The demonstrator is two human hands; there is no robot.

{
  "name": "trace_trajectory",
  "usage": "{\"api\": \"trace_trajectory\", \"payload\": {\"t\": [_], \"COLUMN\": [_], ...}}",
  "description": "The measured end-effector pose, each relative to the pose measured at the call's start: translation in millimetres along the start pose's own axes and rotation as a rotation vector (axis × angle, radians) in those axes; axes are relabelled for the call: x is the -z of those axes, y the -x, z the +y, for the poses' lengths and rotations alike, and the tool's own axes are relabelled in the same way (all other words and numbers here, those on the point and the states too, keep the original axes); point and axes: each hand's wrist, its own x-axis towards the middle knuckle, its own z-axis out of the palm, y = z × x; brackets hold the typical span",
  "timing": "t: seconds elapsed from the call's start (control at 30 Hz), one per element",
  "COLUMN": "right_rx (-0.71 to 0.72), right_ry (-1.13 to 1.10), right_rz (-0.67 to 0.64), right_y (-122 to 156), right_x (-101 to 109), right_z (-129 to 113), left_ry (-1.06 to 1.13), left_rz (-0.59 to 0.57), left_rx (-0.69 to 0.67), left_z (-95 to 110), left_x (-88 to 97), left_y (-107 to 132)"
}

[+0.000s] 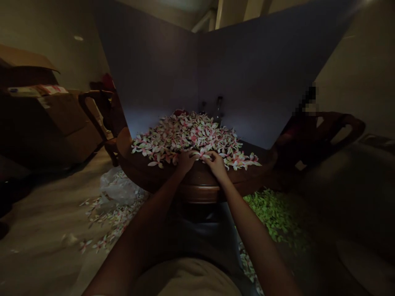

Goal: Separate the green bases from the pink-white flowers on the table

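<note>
Left hand (186,161) and right hand (217,165) curled at flower pile (191,137), any grip hard to make out, bottle (219,110) half hidden behind blossoms

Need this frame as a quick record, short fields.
left hand: left hand at the pile's front edge, touching blossoms
right hand: right hand beside it, on the same edge
pile: pink-and-white blossoms heaped on a round wooden table
behind: grey panels, glass bottle
floor: green leafy heap, scattered blossoms, plastic bag
</note>
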Motion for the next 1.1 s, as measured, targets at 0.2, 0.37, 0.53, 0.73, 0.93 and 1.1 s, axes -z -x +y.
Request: {"api": "trace_trajectory", "payload": {"t": [0.2,0.37,0.53,0.73,0.93,1.1], "right_rx": [0.016,0.057,0.102,0.116,0.102,0.078], "right_ry": [0.023,0.075,0.095,0.091,0.047,-0.003], "right_rz": [-0.021,-0.010,0.002,-0.013,-0.062,-0.123], "right_y": [-1.6,-0.6,1.6,2.7,4.7,7.4], "right_x": [-0.5,0.0,0.2,0.3,-2.5,-6.2], "right_z": [7.3,2.1,-4.8,-5.2,-12.0,-15.7], "left_ry": [-0.084,-0.059,0.016,-0.002,-0.085,-0.141], "left_rz": [0.063,0.064,0.022,-0.011,-0.009,0.027], "left_rx": [0.067,0.068,0.057,0.023,0.043,0.058], "left_z": [5.9,7.5,7.8,9.6,16.7,27.4], "left_x": [1.5,1.6,-1.5,-0.6,5.5,17.4], "left_y": [-0.8,-0.7,-1.6,-0.4,1.8,7.3]}}
